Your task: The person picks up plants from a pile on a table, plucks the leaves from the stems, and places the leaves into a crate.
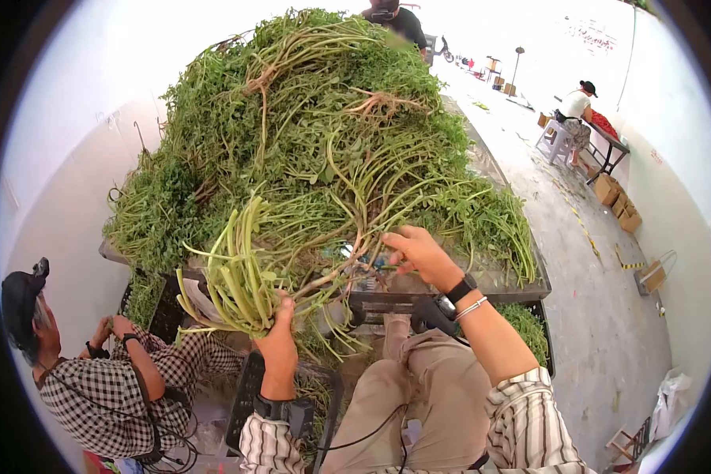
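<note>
My left hand (278, 338) is closed around a bunch of thick green stems (241, 288), held at the near edge of the table. The stem ends fan up and to the left. To its right, my right hand (423, 254) is at the table's front edge, fingers apart and pointing left. Its fingertips are close to a rooted, branching plant (359, 237) with brownish lower stems. Behind both hands rises a large heap of leafy green plants (292, 150), some with pale roots showing.
The table (482, 297) has a dark front edge above my knees. A black crate (241, 411) with greens stands by my left leg. One person (95, 403) in checked clothes sits at left; another (395, 22) is behind the heap. Farther right, a person (574, 107) sits at a table.
</note>
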Available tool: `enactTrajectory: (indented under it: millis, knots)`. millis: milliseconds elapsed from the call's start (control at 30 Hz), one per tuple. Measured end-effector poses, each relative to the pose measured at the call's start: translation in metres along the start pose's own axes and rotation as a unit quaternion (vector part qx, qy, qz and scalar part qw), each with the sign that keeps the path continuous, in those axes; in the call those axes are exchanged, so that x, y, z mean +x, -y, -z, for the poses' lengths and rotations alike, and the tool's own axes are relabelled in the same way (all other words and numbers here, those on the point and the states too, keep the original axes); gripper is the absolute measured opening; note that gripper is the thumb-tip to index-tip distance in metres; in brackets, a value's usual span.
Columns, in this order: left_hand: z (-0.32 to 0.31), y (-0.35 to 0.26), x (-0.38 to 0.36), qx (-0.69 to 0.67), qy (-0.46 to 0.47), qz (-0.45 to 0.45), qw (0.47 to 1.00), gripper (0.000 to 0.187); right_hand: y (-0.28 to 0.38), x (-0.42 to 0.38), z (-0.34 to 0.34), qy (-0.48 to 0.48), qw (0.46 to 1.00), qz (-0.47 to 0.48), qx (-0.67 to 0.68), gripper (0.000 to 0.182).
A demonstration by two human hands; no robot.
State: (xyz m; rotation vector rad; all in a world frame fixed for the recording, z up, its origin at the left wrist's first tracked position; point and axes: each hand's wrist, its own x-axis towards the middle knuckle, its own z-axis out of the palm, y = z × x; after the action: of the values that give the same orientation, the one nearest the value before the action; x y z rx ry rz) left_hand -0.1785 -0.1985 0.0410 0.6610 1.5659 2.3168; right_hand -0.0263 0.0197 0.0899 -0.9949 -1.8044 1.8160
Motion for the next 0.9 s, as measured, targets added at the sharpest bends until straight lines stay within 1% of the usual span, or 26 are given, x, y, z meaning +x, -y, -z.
enactTrajectory:
  millis: [133,200,233,300,333,367,400,433,467,500,533,567,600,667,700,733,800,833,867,900]
  knots:
    - [0.001,0.001,0.000,0.003,0.016,0.009,1.000,0.022,-0.007,-0.007,0.010,-0.020,0.999,0.018,-0.029,0.041]
    - [-0.003,0.001,-0.002,-0.008,0.007,0.017,1.000,0.021,-0.009,-0.005,0.007,0.011,0.997,0.032,-0.071,0.045]
    - [-0.004,0.001,-0.003,-0.017,-0.005,0.025,1.000,0.020,-0.009,-0.001,0.005,0.008,0.997,0.036,-0.070,0.045]
    - [-0.003,0.004,-0.002,-0.016,-0.010,0.019,1.000,0.020,-0.008,0.006,-0.002,0.042,0.992,-0.009,-0.115,0.049]
    - [-0.002,0.005,-0.002,-0.014,-0.018,0.017,1.000,0.020,-0.006,0.007,-0.004,0.043,0.993,-0.004,-0.113,0.049]
    - [-0.001,0.004,-0.003,-0.006,0.000,-0.012,1.000,0.019,-0.004,0.009,-0.007,0.038,0.996,-0.012,-0.084,0.050]
    - [-0.002,-0.001,-0.005,-0.004,0.002,-0.017,1.000,0.019,-0.003,0.010,-0.011,0.032,0.998,-0.020,-0.054,0.051]
    - [-0.005,-0.010,-0.008,0.000,0.013,0.004,1.000,0.018,-0.007,0.017,-0.016,0.015,1.000,-0.007,-0.020,0.048]
    - [-0.006,-0.014,-0.010,0.004,0.024,0.025,0.999,0.016,-0.006,0.021,-0.017,0.015,1.000,-0.004,-0.017,0.048]
    - [-0.006,-0.012,-0.009,-0.001,0.038,-0.007,0.999,0.012,0.000,0.023,-0.018,0.025,1.000,-0.008,-0.007,0.046]
    - [-0.005,-0.013,-0.008,0.000,0.039,-0.008,0.999,0.012,0.005,0.024,-0.018,0.036,0.999,-0.013,0.001,0.044]
    - [-0.003,-0.016,-0.009,0.009,0.056,0.001,0.998,0.011,0.009,0.024,-0.021,0.044,0.998,-0.023,0.033,0.043]
    - [-0.002,-0.017,-0.008,0.018,0.072,0.011,0.997,0.009,0.009,0.028,-0.021,0.045,0.998,-0.024,0.032,0.043]
    - [-0.001,-0.018,-0.008,0.000,0.081,0.006,0.997,0.008,0.007,0.035,-0.022,0.065,0.996,-0.010,0.052,0.042]
    - [-0.001,-0.017,-0.009,-0.018,0.093,0.001,0.996,0.008,0.010,0.033,-0.020,0.086,0.995,0.037,0.032,0.042]
    - [0.002,-0.013,-0.010,-0.016,0.090,0.002,0.996,0.008,0.003,0.039,-0.018,0.089,0.995,0.036,0.032,0.042]
    - [0.007,-0.005,-0.012,-0.001,0.043,0.065,0.997,0.008,-0.009,0.056,-0.021,0.076,0.993,-0.023,0.089,0.042]
    - [0.000,-0.009,-0.015,-0.030,0.017,0.087,0.996,0.010,-0.011,0.055,-0.023,0.051,0.998,-0.003,0.047,0.041]
    - [0.003,-0.009,-0.013,-0.028,0.015,0.084,0.996,0.010,-0.011,0.058,-0.025,0.054,0.997,-0.002,0.048,0.041]
    - [0.006,-0.005,-0.017,-0.017,0.028,0.110,0.993,0.011,-0.014,0.059,-0.026,0.041,0.999,0.001,0.035,0.041]
